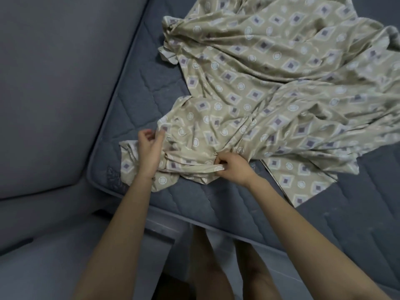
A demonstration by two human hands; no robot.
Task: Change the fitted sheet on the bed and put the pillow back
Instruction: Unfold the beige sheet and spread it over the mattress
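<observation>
- Bare legs (pixel 207 267) stand against the near side of the bed, by its corner.
- Mattress (pixel 238 204): blue, quilted, and bare along the near edge and at the corner. No sheet is fitted on it.
- Right hand (pixel 232 167) is on the sheet near the mattress edge. Its fingers (pixel 219 162) are curled and pinch a gathered fold or hem of the cloth.
- Left hand (pixel 149 152) lies over the sheet's end by the corner, fingers (pixel 147 134) loosely curled. Cannot tell if they hold any cloth.
- Sheet (pixel 270 83): beige with a diamond-and-circle print. It lies bunched and creased on top of the mattress, running from both hands to the far right, with no corner tucked.
- Wall (pixel 54 83) is plain and sits beside the bed on the left.
- Pillow is not in view.
- Progress, judged: early-middle. The mattress is stripped and this sheet is loose on it, so the hands seem to be hunting for a corner or hem.
- Left to do: spread the sheet, hook all the corners, smooth it, then put the pillow back.
</observation>
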